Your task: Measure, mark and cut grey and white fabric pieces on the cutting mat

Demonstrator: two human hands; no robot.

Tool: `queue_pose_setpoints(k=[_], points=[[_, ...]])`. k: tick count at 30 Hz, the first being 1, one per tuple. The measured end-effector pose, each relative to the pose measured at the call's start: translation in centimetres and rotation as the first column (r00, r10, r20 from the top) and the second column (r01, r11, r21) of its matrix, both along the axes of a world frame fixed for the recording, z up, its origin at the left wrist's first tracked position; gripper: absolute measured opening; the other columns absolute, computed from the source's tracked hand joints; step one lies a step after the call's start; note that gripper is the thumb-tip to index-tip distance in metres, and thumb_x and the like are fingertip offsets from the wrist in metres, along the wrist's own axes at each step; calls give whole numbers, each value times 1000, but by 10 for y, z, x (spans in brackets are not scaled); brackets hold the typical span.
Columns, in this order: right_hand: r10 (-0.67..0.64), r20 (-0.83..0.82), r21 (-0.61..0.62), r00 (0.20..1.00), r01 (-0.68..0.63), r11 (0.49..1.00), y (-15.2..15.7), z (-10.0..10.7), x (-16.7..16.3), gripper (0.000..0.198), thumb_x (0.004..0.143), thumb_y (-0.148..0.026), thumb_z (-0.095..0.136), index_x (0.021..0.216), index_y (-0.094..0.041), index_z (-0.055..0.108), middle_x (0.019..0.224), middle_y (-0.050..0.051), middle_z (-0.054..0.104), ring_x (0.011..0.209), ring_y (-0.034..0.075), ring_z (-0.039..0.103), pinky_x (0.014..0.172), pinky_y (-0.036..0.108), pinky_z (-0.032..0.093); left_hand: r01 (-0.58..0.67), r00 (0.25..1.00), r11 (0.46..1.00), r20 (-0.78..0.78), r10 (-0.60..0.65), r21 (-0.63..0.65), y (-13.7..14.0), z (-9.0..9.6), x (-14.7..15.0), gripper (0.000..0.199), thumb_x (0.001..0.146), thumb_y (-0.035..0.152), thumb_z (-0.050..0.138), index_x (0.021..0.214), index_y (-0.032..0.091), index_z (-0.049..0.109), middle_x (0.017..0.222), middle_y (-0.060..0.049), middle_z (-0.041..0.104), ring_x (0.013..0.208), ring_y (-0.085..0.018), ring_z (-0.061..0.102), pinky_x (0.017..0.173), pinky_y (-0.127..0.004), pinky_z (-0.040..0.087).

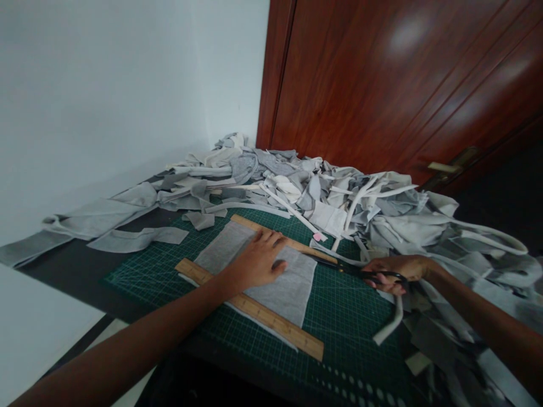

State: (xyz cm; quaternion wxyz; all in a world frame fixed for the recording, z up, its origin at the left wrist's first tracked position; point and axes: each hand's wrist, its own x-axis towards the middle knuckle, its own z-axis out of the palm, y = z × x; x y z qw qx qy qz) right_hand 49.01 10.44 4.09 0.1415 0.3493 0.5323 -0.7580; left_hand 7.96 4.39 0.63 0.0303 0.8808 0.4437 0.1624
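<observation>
A piece of light grey fabric (294, 288) lies flat on a green cutting mat (345, 328). One wooden ruler (303, 247) runs along its far edge, and a second wooden ruler (271, 322) lies across its near edge. My left hand (258, 263) rests palm down on the fabric, fingers stretched out onto the far ruler. Black-handled scissors (350, 270) are gripped in my right hand (392, 272), their blades pointing left beside the far ruler's right end. How far the blades are apart cannot be made out. A narrow pale strip (392, 325) hangs below my right hand.
A heap of grey and white fabric scraps (292, 175) fills the back of the table and continues down the right side. Longer fabric pieces (102, 217) lie at the left. Behind are a white wall (127, 79) and a brown wooden door (360, 85) with a metal handle (445, 167).
</observation>
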Motion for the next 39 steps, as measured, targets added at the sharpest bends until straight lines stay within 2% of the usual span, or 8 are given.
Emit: queue_pose_setpoints(k=[5, 10, 14, 20, 26, 32, 36, 39], points=[[56, 5, 18, 998, -56, 998, 6, 0, -4, 65, 73, -71, 85, 93, -18, 53, 56, -12, 42, 41, 3, 32, 38, 16, 34, -9, 1000, 1000, 13, 9, -7, -1, 3, 1, 50, 98, 36, 62, 144, 17, 54, 145, -13, 58, 135, -32, 50, 120, -48, 37], [28, -32, 45, 999, -26, 999, 6, -2, -5, 65, 74, -74, 82, 92, -18, 54, 55, -13, 41, 39, 1, 25, 34, 14, 31, -10, 1000, 1000, 8, 10, -22, -1, 1, 1, 52, 99, 36, 62, 145, 15, 53, 146, -14, 57, 138, -31, 48, 121, -48, 35], [43, -59, 59, 997, -40, 997, 6, -4, -5, 64, 78, -74, 79, 93, -17, 56, 55, -13, 42, 38, 1, 28, 34, 13, 33, -7, 1000, 1000, 16, 7, -25, -1, 1, 1, 52, 99, 37, 62, 145, 16, 53, 146, -14, 57, 139, -32, 48, 122, -49, 34], [-1, -79, 88, 997, 8, 996, 6, -3, -6, 60, 80, -68, 82, 88, -15, 57, 54, -12, 41, 39, 0, 26, 33, 12, 31, -8, 1000, 1000, 19, 8, -14, -1, 4, 1, 51, 98, 36, 63, 145, 19, 54, 144, -13, 58, 136, -31, 50, 120, -48, 37], [12, 5, 136, 1000, -13, 991, 6, 1, -9, 55, 81, -62, 84, 81, -17, 53, 50, -13, 38, 37, 0, 25, 32, 11, 29, -6, 1000, 1000, 18, 6, -3, 0, 1, 0, 52, 98, 37, 62, 145, 17, 54, 145, -13, 58, 136, -32, 49, 121, -48, 36], [8, 58, 103, 998, -14, 995, 8, -11, -3, 58, 80, -66, 82, 79, -19, 48, 48, -14, 38, 34, 0, 24, 30, 12, 30, -41, 999, 999, 3, 42, -35, 0, -1, 1, 68, 99, 40, 58, 157, 10, 39, 152, -17, 55, 141, -32, 48, 124, -48, 30], [-17, -1, 34, 1000, 17, 999, 2, -13, -4, 73, 68, -83, 80, 84, -19, 50, 52, -14, 38, 37, 0, 27, 32, 13, 31, -59, 998, 998, 0, 59, -28, -1, 0, 2, 76, 99, 42, 57, 162, 10, 29, 154, -17, 54, 142, -32, 49, 123, -46, 31], [-33, 16, -4, 999, 33, 999, -1, -7, -12, 76, 65, -85, 81, 86, -18, 52, 54, -14, 36, 40, 0, 25, 34, 12, 30, -74, 997, 997, 11, 74, -21, -1, 0, 2, 79, 97, 43, 57, 163, 12, 26, 150, -16, 57, 138, -32, 52, 120, -45, 34]])
